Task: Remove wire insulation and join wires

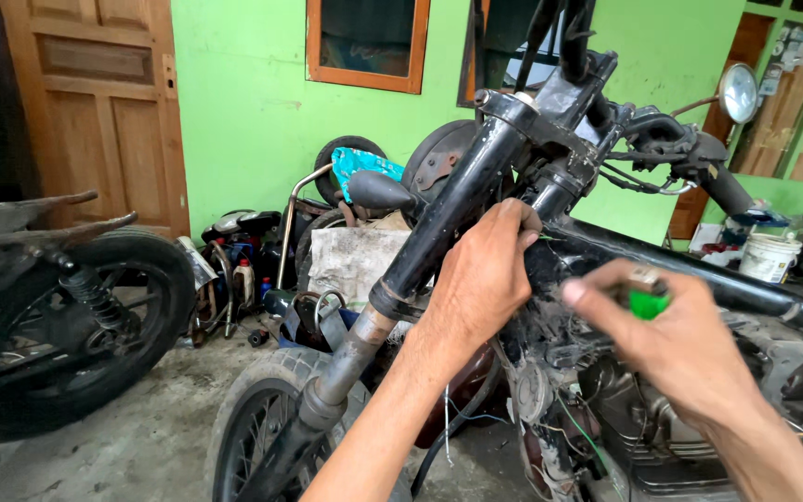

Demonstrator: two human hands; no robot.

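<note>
A stripped black motorcycle stands in front of me, its front fork tube (439, 223) slanting down to the front wheel (253, 428). My left hand (480, 279) reaches behind the fork, fingers curled by the steering head, touching wiring near the frame tube (699, 274). My right hand (671, 335) hovers beside the frame and pinches a small green object (647, 303), possibly a lighter or a tool with a metal top. Loose wires (578, 428) hang over the engine (662, 418) below both hands.
Another motorcycle's rear wheel (76, 325) and shock stand at the left. Spare tyres, bottles and parts (327, 242) are piled against the green wall. A wooden door (95, 102) is at the back left, a round mirror (738, 91) and a white bucket (770, 257) at the right.
</note>
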